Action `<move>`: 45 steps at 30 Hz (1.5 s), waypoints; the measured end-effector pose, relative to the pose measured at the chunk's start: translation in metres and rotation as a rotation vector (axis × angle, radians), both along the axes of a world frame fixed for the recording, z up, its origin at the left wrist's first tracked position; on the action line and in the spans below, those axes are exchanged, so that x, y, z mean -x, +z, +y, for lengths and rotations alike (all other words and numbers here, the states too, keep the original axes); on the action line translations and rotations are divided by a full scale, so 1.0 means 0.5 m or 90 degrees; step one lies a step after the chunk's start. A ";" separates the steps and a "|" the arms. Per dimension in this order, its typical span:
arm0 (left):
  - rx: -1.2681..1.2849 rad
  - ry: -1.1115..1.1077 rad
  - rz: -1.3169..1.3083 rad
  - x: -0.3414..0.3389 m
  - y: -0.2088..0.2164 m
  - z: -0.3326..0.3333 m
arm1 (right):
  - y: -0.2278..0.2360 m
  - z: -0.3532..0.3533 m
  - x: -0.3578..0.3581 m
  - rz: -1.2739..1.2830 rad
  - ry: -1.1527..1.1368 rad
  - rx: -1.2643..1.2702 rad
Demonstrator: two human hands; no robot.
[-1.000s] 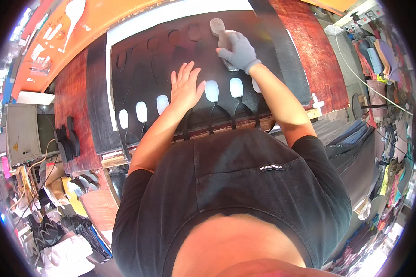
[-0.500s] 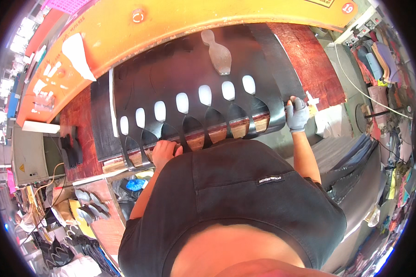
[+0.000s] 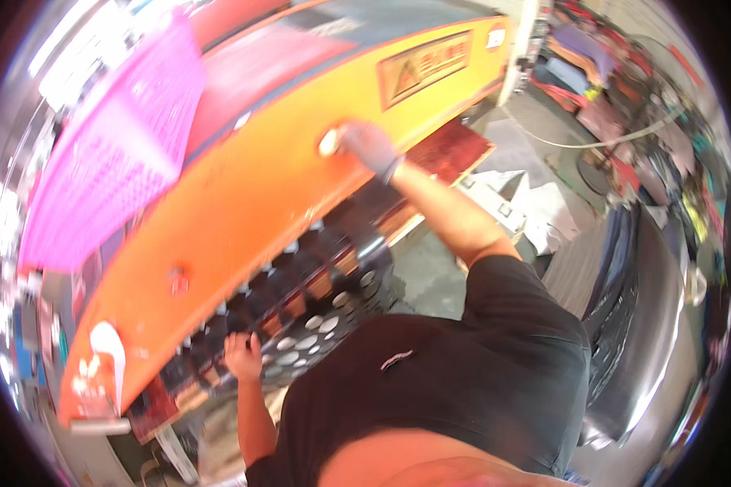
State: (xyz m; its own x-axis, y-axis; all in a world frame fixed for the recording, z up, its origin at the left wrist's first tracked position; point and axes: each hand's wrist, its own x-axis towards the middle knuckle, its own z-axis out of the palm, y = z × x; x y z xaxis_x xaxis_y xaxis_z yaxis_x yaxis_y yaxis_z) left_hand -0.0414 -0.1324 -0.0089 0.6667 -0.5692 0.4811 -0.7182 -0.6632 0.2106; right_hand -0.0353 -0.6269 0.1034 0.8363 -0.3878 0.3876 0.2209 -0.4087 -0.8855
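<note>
My right hand (image 3: pixel 369 148), in a grey glove, reaches up to a pale round button (image 3: pixel 330 142) on the front of the orange machine beam (image 3: pixel 244 219). Its fingers are smeared by motion. Below the beam lies a black sheet (image 3: pixel 371 246) with a row of cut-outs, its loops hanging over the front edge. At this edge my left hand (image 3: pixel 242 355) is bent with the thumb up, seemingly gripping a strip of the sheet. The beam hides the rest of the sheet.
A pink plastic basket (image 3: pixel 122 154) stands on the machine at the left. Black material with round holes (image 3: pixel 304 341) hangs below the table edge. Stacked dark sheets (image 3: pixel 601 284) lie at my right, with white scraps (image 3: pixel 536 207) and piled coloured pieces (image 3: pixel 581 61) beyond.
My right hand has left the sheet's right edge and gone up to the beam's button. The view has turned and tilted. The beam now covers most of the sheet; the shaped block on it is hidden.
</note>
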 end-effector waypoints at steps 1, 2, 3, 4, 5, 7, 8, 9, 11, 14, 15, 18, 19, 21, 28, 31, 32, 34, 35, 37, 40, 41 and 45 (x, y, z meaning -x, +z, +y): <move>0.009 -0.022 -0.022 -0.031 0.001 -0.002 | -0.010 0.009 0.004 -0.003 0.007 -0.102; -0.016 0.029 0.044 -0.052 0.003 0.003 | -0.030 0.022 0.024 -0.072 0.006 -0.072; -0.033 0.035 0.049 -0.077 -0.002 -0.005 | -0.042 0.016 0.039 -0.074 0.016 -0.023; -0.059 0.051 0.035 -0.086 -0.004 -0.005 | -0.066 0.017 0.060 0.000 -0.009 0.040; -0.061 0.042 0.033 -0.094 -0.006 -0.001 | -0.094 0.032 0.088 0.048 -0.019 0.071; -0.076 0.057 0.046 -0.097 -0.013 0.004 | -0.142 0.029 0.116 0.175 -0.053 0.232; -0.071 0.061 0.051 -0.096 -0.016 0.005 | -0.165 0.024 0.124 0.215 -0.055 0.334; -0.075 0.061 0.064 -0.096 -0.017 0.004 | -0.187 0.024 0.131 0.253 -0.053 0.434; -0.084 0.059 0.031 -0.096 -0.016 0.006 | -0.222 0.022 0.131 0.333 -0.054 0.540; -0.112 0.051 0.057 -0.102 -0.013 0.006 | -0.251 0.021 0.128 0.284 -0.087 0.516; -0.125 0.041 0.075 -0.105 -0.013 0.007 | -0.257 0.022 0.131 0.288 -0.081 0.515; -0.087 0.073 0.121 -0.105 -0.014 0.006 | -0.255 0.022 0.140 0.303 -0.082 0.532; -0.090 0.089 0.108 -0.107 -0.016 0.002 | -0.251 0.022 0.138 0.293 -0.079 0.523; -0.090 0.117 0.087 -0.103 -0.017 -0.006 | -0.242 0.020 0.134 0.356 -0.077 0.513; -0.085 0.156 0.062 -0.038 0.015 -0.014 | -0.250 0.027 0.149 0.391 -0.111 0.631; -0.055 0.145 0.038 0.051 0.026 -0.004 | -0.266 0.036 0.240 0.255 -0.161 0.597; -0.050 0.143 0.027 0.093 0.026 -0.005 | -0.267 0.034 0.283 0.202 -0.165 0.589; -0.052 0.175 -0.024 0.149 0.036 0.002 | -0.260 0.050 0.340 0.152 -0.183 0.581; -0.054 0.174 -0.027 0.189 0.038 0.006 | -0.252 0.055 0.380 0.183 -0.179 0.532; -0.052 0.169 -0.035 0.250 0.047 0.014 | -0.225 0.073 0.430 0.163 -0.194 0.419; -0.021 0.166 -0.016 0.314 0.059 0.023 | -0.178 0.127 0.442 0.143 -0.220 0.338; -0.014 0.173 0.027 0.344 0.064 0.025 | -0.163 0.149 0.436 0.109 -0.194 0.362; -0.006 0.186 0.048 0.447 0.110 0.044 | -0.113 0.269 0.365 0.036 -0.096 0.397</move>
